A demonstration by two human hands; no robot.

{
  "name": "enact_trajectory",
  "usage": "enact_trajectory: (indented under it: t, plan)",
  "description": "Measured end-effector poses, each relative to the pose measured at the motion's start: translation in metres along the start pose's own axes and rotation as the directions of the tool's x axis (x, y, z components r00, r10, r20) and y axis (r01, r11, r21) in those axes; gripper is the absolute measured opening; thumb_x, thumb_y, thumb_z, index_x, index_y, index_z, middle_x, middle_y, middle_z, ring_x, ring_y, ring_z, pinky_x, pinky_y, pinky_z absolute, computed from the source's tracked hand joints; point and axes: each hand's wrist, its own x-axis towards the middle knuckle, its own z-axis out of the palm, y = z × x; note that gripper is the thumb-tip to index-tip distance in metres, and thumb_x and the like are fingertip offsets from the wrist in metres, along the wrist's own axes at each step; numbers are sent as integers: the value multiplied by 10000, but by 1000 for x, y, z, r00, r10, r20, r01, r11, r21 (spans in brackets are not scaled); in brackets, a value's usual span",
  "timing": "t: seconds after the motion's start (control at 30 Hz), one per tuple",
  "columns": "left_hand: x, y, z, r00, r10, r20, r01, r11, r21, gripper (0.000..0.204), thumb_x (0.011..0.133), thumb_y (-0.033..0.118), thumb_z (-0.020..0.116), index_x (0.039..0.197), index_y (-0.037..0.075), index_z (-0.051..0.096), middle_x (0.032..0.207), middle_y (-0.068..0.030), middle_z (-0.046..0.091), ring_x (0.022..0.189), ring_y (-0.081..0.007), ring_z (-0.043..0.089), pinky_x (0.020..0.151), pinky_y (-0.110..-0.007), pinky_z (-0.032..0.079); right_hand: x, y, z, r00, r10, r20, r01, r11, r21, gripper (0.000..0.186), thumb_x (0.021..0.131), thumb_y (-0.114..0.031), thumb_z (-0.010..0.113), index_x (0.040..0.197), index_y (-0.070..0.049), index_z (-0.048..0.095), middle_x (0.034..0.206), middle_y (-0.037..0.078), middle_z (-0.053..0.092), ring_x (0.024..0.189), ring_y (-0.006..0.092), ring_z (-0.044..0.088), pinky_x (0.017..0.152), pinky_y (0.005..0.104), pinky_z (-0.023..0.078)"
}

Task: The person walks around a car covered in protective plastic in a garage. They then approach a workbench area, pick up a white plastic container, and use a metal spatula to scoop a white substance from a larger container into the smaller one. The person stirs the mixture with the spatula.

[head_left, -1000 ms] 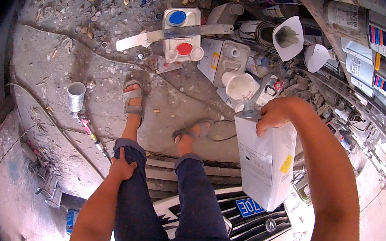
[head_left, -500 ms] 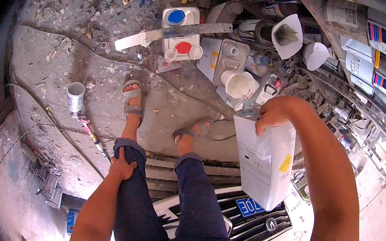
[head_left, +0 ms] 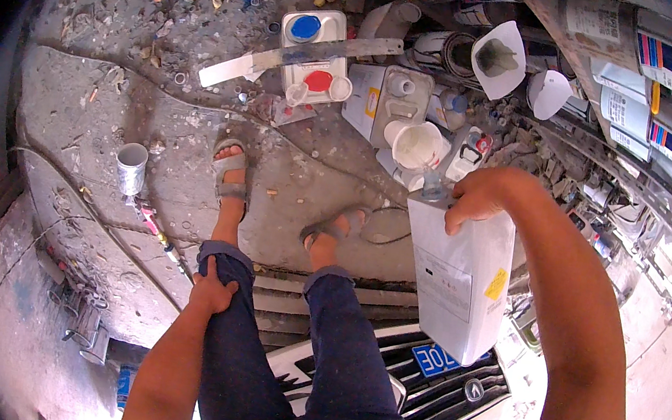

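My right hand [head_left: 479,197] grips the top of a large white rectangular canister [head_left: 457,279] with a yellow sticker on its side. The canister is tilted, its mouth end towards a white cup [head_left: 414,144] just beyond it. Something clear shows between mouth and cup; I cannot tell whether liquid is flowing. The cup is beside a grey-white jerrycan [head_left: 407,104]; what holds it up is hidden. My left hand [head_left: 213,289] rests on my left knee, thumb and forefinger apart, holding nothing.
A flat stick [head_left: 315,52] lies across a white container [head_left: 316,74] with a blue cap and red lid. Paint cans [head_left: 671,89] fill the shelf at right. A hose [head_left: 118,235] and a speckled cup [head_left: 131,168] are at left. A car grille [head_left: 446,402] is close by my legs.
The canister and both hands hold nearly the same place. The view has shifted only very slightly.
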Motion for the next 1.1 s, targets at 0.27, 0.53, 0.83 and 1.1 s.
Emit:
enact_trajectory:
  t: [0.27, 0.53, 0.83, 1.1]
  plan:
    - [4, -3, 3, 1000, -7, 0, 7, 1000, -24, 989, 816, 486, 604, 1518, 126, 7, 1411, -418, 234, 1267, -476, 418, 1064, -423, 363, -9, 10, 17, 990, -56, -131, 65, 996, 68, 782, 591, -483, 701, 1238, -59, 583, 1161, 178, 632, 1036, 342, 616, 862, 400, 490]
    - [-4, 4, -4, 1000, 17, 22, -16, 999, -40, 994, 816, 479, 609, 1517, 112, 8, 1411, -423, 236, 1312, -471, 359, 1083, -421, 335, -23, 35, 58, 884, -180, -431, 271, 949, 162, 796, 614, -468, 706, 1257, -27, 548, 1268, 213, 552, 1098, 367, 572, 928, 404, 464]
    - [4, -6, 10, 996, 48, -72, -47, 999, 16, 1006, 806, 512, 611, 1518, 126, 15, 1405, -432, 239, 1248, -500, 426, 1060, -437, 365, -49, 38, 108, 754, -90, -651, 279, 941, 193, 850, 617, -456, 706, 1335, -53, 494, 1415, 173, 433, 1178, 425, 495, 1018, 445, 407]
    - [3, -7, 18, 993, 26, -111, -16, 996, 91, 946, 816, 508, 587, 1523, 163, 62, 1403, -411, 269, 1288, -482, 388, 1074, -436, 347, -67, 56, 161, 611, 35, -791, 337, 892, 300, 826, 633, -422, 710, 1358, -105, 471, 1478, 124, 364, 1164, 519, 466, 999, 524, 417]
